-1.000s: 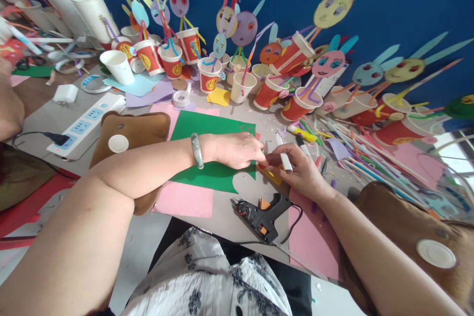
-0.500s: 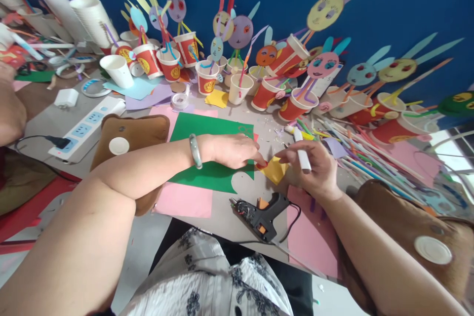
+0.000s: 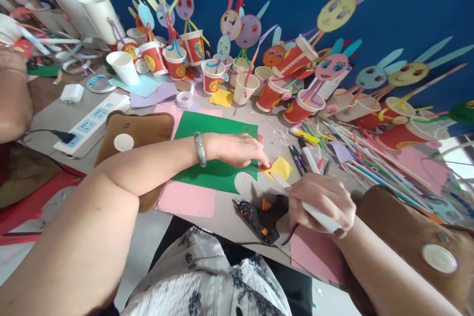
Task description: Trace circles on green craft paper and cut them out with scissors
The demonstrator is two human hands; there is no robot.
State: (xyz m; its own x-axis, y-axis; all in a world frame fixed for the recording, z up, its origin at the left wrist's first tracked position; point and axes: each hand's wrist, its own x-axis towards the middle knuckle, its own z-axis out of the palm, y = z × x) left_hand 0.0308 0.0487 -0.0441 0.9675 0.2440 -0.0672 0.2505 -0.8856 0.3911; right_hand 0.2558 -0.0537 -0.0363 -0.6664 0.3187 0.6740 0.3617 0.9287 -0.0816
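Observation:
My left hand (image 3: 242, 152), a bangle on its wrist, reaches over a green sheet of paper (image 3: 202, 172). Its outstretched forefinger presses a small red paper piece (image 3: 265, 166) beside and partly over a yellow paper piece (image 3: 282, 168); the other fingers are partly hidden. In my right hand (image 3: 324, 202) is a white marker (image 3: 316, 215), held like a pen, its tip close to the yellow paper. A black glue gun (image 3: 259, 219) lies below, its handle partly covered by my right hand. Several dark pens (image 3: 297, 159) rest just beyond that hand.
Paper cups with rabbit-faced figures (image 3: 242, 90) line the back. Brown cushions (image 3: 138, 126) flank the work area. Colourful pipe cleaners (image 3: 377, 177) lie at right, and a power strip (image 3: 91, 123) at left. Another person's arm (image 3: 15, 96) shows at the left edge. Pink paper (image 3: 188, 200) lies under the green sheet.
My right hand has turned over and moved down, bringing the marker into a writing grip with its tip near the yellow paper. My left finger stays on the red piece.

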